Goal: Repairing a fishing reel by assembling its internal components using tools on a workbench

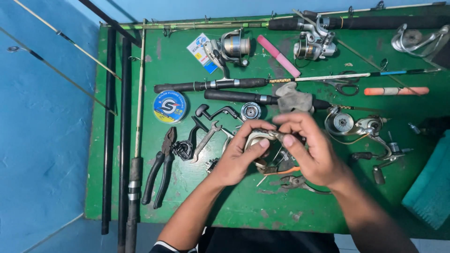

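Green, scuffed tabletop (pixel 243 206) fills most of the frame, with blue floor at the left. At centre, just below the middle, both hands grasp a pale metallic reel part (pixel 260 140): the left hand (pixel 236 157) wraps it from the left, thumb across its front, and the right hand (pixel 311 150) pinches its upper right end. Curved and shiny, it is mostly hidden; its long axis cannot be told. Pliers (pixel 161 166) lie lower left, a blue line spool (pixel 169 106) above them.

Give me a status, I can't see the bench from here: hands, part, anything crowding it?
Left hand and right hand both gripping a metal reel part above the green table. Pliers left, wrench close by, second reel right.
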